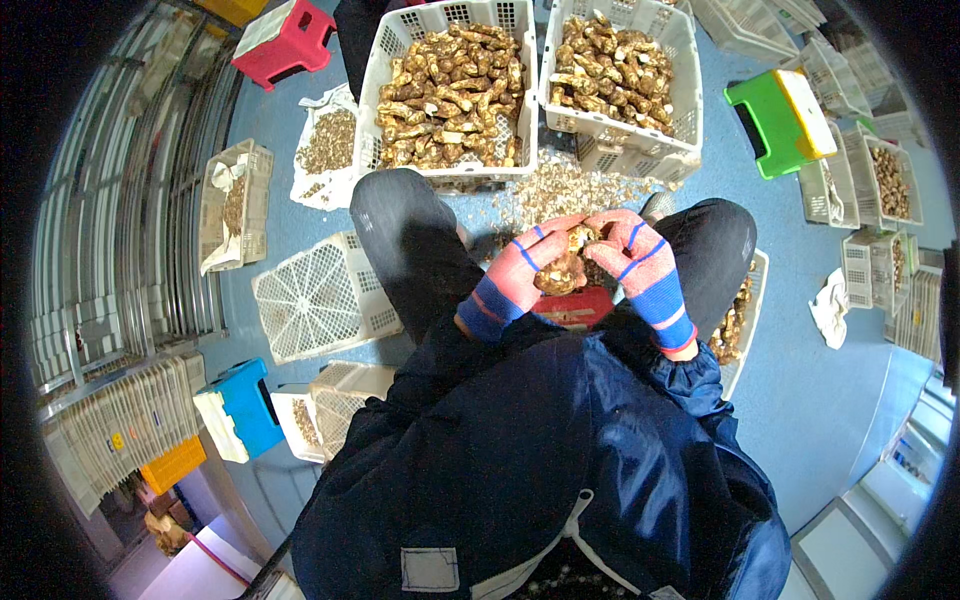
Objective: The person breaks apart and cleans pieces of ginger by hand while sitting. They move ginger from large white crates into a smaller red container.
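Note:
Between my knees, my left hand (531, 261), in a pink and blue knitted glove, grips a brown mushroom (557, 276). The mushroom's brown cap points toward me and its paler stem end points away. My right hand (636, 253), gloved alike, has its fingertips bent onto the stem end; whether a small tool sits in them is hidden. Beyond my knees, a white plastic crate (448, 171) holds many similar mushrooms. A second white crate (622, 124) of mushrooms stands to its right. Pale trimmings (564, 187) litter the floor between the crates and my hands.
An upturned white crate (319, 296) lies left of my legs; a crate of mushrooms (750, 330) stands by my right thigh. Red (289, 41), green (772, 124) and blue (241, 409) step stools stand around. A white sack (304, 187) bears scraps. More crates (862, 176) line the right.

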The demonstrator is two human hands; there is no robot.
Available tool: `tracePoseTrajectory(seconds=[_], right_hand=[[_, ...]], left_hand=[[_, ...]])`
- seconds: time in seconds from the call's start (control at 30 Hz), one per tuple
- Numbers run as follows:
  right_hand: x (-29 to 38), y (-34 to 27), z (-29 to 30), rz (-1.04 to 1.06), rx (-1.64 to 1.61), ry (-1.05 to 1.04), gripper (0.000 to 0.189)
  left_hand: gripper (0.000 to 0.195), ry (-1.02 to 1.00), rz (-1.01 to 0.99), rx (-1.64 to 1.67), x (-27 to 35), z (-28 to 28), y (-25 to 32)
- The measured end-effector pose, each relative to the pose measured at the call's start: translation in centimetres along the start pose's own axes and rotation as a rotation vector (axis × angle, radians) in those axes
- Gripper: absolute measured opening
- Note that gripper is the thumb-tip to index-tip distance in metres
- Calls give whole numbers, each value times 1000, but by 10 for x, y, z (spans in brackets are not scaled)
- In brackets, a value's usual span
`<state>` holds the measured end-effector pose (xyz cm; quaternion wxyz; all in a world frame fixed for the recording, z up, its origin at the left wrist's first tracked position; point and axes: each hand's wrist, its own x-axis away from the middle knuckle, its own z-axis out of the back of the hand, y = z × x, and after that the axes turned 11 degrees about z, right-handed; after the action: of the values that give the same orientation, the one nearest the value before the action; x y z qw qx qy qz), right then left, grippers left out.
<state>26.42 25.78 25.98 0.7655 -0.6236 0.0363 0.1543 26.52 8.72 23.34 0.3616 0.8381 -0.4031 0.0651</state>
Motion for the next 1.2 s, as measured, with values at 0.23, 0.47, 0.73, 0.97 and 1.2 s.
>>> tracePoseTrajectory(seconds=[0.23,0.47,0.73,0.97,1.2], right_hand=[[-2,-3,2,-141,-127,-12,16],[-6,-5,8,-262,-261,-77,10],[-7,4,12,-249,-318,-86,16],[-11,6,16,-251,-663,-6,13],[-1,15,8,23,-79,-22,10]], left_hand=[[31,137,-130,-262,4,1,0],[24,228,-125,-486,4,5,0],[28,253,-272,-759,0,-3,1],[33,-47,23,180,0,5,0],[37,105,7,-41,-8,22,-16]])
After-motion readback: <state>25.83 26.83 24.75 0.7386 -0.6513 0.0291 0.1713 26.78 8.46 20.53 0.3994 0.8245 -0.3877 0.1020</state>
